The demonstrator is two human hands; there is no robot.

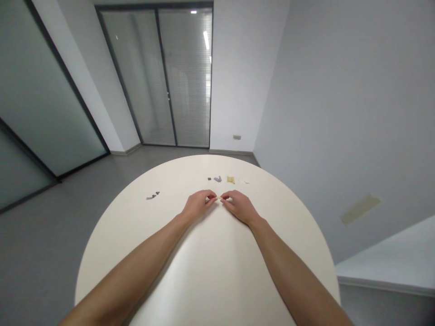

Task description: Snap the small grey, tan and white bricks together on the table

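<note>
Between my fingertips, just above the table, is a small pale yellow piece [219, 198], too small to make out exactly. My left hand [200, 202] pinches its left end with thumb and forefinger. The right end sits in a like pinch of my right hand [239, 204]. Beyond the hands lies a row of small things: a dark piece [209, 179], several grey-blue pieces [218, 179], a yellow square piece [230, 179] and white bits [245, 181].
A round cream table [210, 271] stands under my arms. On its left side lie several small dark and grey pieces [153, 195]. Behind it are glass doors [183, 81] with dark frames, and a grey wall [340, 90] rises on the right.
</note>
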